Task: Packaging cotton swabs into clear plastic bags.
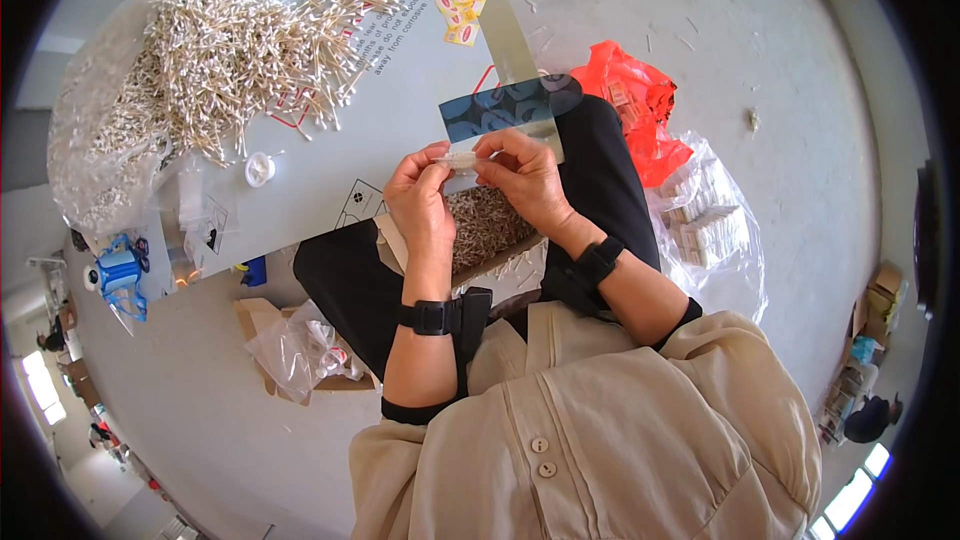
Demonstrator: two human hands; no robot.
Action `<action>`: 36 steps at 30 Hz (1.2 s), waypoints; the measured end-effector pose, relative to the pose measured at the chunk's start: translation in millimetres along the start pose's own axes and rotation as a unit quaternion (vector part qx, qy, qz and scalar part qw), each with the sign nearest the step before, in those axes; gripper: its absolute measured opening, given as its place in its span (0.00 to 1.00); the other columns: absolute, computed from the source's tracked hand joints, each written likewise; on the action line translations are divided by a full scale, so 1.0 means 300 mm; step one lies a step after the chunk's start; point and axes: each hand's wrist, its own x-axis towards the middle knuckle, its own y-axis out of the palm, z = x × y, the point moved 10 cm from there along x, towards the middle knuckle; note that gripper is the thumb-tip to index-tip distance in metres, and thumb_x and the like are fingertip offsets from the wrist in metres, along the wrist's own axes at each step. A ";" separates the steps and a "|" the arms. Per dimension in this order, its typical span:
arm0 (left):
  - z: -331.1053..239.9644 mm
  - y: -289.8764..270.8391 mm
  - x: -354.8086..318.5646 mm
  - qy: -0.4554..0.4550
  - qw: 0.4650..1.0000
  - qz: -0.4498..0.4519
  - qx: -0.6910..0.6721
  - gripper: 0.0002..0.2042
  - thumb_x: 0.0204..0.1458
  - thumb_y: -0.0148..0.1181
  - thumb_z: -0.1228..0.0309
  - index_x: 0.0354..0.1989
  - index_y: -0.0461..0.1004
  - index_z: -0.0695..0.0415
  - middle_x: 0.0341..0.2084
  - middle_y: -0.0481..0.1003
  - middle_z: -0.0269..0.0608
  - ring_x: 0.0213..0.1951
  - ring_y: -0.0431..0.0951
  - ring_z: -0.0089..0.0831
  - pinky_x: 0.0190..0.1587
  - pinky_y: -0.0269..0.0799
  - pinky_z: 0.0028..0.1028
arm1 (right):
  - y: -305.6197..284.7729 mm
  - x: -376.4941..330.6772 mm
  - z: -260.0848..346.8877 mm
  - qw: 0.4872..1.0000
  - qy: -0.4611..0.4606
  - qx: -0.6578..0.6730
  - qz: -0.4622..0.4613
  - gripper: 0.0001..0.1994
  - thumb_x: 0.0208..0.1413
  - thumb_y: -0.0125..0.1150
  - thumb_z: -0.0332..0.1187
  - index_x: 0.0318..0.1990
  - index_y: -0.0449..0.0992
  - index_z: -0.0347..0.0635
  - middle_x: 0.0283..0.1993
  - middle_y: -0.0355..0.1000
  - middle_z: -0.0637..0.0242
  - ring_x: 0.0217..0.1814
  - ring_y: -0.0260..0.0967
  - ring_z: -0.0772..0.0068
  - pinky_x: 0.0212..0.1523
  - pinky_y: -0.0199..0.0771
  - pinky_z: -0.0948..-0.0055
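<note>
Though small and partly hidden by fingertips, small clear packet (462,159) of cotton swabs, pinched between both hands above the lap. Judged very light, thin and slippery, soft enough to crumple (sticks inside stiff but easily bent); best taken at the two ends, not squeezed mid-length. Left hand (420,195) closed on one end, right hand (525,175) closed on the other. Just below, open box of swabs (485,225) on the knees. Beyond, grey board (400,100) bearing heap of loose swabs (220,50) and yellow labels (458,2). Right, red bag (635,100).
</note>
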 end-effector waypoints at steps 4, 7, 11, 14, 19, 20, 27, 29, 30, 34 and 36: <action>-0.003 -0.008 -0.001 0.026 1.000 -0.010 0.007 0.07 0.45 0.54 0.87 0.31 0.77 0.68 0.35 0.79 0.46 0.35 0.76 0.27 0.41 0.72 0.24 | 0.014 -0.004 0.001 1.000 -0.004 -0.019 0.015 0.06 0.54 0.62 0.20 0.38 0.73 0.37 0.35 0.71 0.73 0.33 0.71 0.85 0.32 0.72 0.84; -0.018 -0.012 -0.010 0.052 0.997 -0.028 0.045 0.07 0.44 0.54 0.86 0.30 0.77 0.68 0.33 0.79 0.45 0.34 0.75 0.26 0.41 0.72 0.23 | 0.024 -0.007 0.003 0.999 -0.016 -0.041 0.030 0.06 0.56 0.61 0.20 0.39 0.72 0.37 0.36 0.71 0.74 0.33 0.71 0.86 0.34 0.73 0.85; -0.010 -0.020 -0.017 0.034 0.998 -0.043 0.034 0.07 0.44 0.53 0.85 0.30 0.77 0.69 0.34 0.78 0.46 0.33 0.75 0.27 0.40 0.72 0.23 | 0.012 -0.006 -0.001 1.000 0.005 -0.003 -0.006 0.06 0.52 0.62 0.19 0.36 0.73 0.36 0.32 0.70 0.72 0.30 0.71 0.84 0.29 0.72 0.83; 0.001 -0.024 -0.026 0.015 0.999 -0.045 -0.004 0.07 0.44 0.52 0.85 0.30 0.77 0.69 0.35 0.78 0.47 0.34 0.75 0.27 0.40 0.72 0.24 | 0.016 -0.007 -0.006 1.000 0.004 0.001 -0.002 0.06 0.52 0.62 0.20 0.36 0.73 0.36 0.32 0.71 0.72 0.30 0.72 0.84 0.29 0.72 0.83; 0.000 -0.022 -0.025 0.017 0.999 -0.042 -0.020 0.08 0.45 0.51 0.85 0.30 0.77 0.69 0.35 0.78 0.47 0.34 0.75 0.28 0.39 0.72 0.24 | 0.010 -0.008 -0.015 1.000 0.012 0.007 -0.010 0.06 0.53 0.63 0.20 0.36 0.72 0.36 0.31 0.71 0.73 0.29 0.72 0.84 0.29 0.72 0.83; 0.000 -0.025 -0.022 0.020 0.999 -0.040 -0.015 0.07 0.45 0.51 0.85 0.30 0.77 0.69 0.35 0.78 0.47 0.33 0.75 0.28 0.39 0.72 0.24 | 0.010 -0.007 -0.017 1.000 0.016 0.006 -0.012 0.06 0.53 0.63 0.20 0.36 0.72 0.36 0.31 0.71 0.73 0.29 0.72 0.84 0.29 0.72 0.83; -0.001 -0.039 -0.020 0.045 0.997 -0.054 0.028 0.06 0.46 0.51 0.85 0.28 0.76 0.69 0.34 0.78 0.47 0.33 0.74 0.26 0.40 0.71 0.23 | 0.019 -0.011 -0.004 1.000 -0.009 -0.009 0.002 0.06 0.52 0.63 0.20 0.36 0.72 0.36 0.31 0.71 0.72 0.30 0.72 0.84 0.29 0.73 0.82; -0.004 -0.027 -0.022 0.031 0.998 -0.048 0.017 0.06 0.45 0.52 0.85 0.28 0.76 0.69 0.34 0.78 0.47 0.33 0.74 0.26 0.41 0.71 0.23 | 0.016 -0.010 -0.016 1.000 0.014 -0.009 0.008 0.07 0.55 0.61 0.19 0.40 0.72 0.37 0.34 0.70 0.74 0.31 0.70 0.86 0.32 0.71 0.85; 0.000 -0.019 -0.023 0.015 0.999 -0.044 0.007 0.06 0.45 0.52 0.85 0.29 0.76 0.68 0.33 0.78 0.46 0.33 0.74 0.26 0.41 0.71 0.23 | 0.016 -0.008 -0.015 1.000 0.012 -0.009 0.007 0.07 0.55 0.61 0.19 0.40 0.72 0.37 0.34 0.70 0.74 0.31 0.70 0.86 0.32 0.71 0.85; 0.004 -0.019 -0.025 0.012 0.999 -0.035 0.000 0.06 0.43 0.53 0.86 0.29 0.76 0.68 0.33 0.78 0.45 0.35 0.74 0.26 0.43 0.71 0.24 | 0.021 -0.013 -0.016 1.000 0.009 -0.011 0.013 0.07 0.56 0.60 0.19 0.40 0.72 0.37 0.34 0.70 0.73 0.31 0.70 0.85 0.32 0.71 0.84; -0.009 -0.012 -0.020 0.037 0.999 -0.029 0.012 0.06 0.43 0.54 0.86 0.30 0.76 0.68 0.34 0.77 0.44 0.36 0.74 0.26 0.44 0.70 0.25 | 0.020 -0.011 -0.018 1.000 0.009 -0.009 0.012 0.06 0.56 0.60 0.19 0.40 0.72 0.37 0.34 0.70 0.73 0.31 0.70 0.85 0.32 0.71 0.84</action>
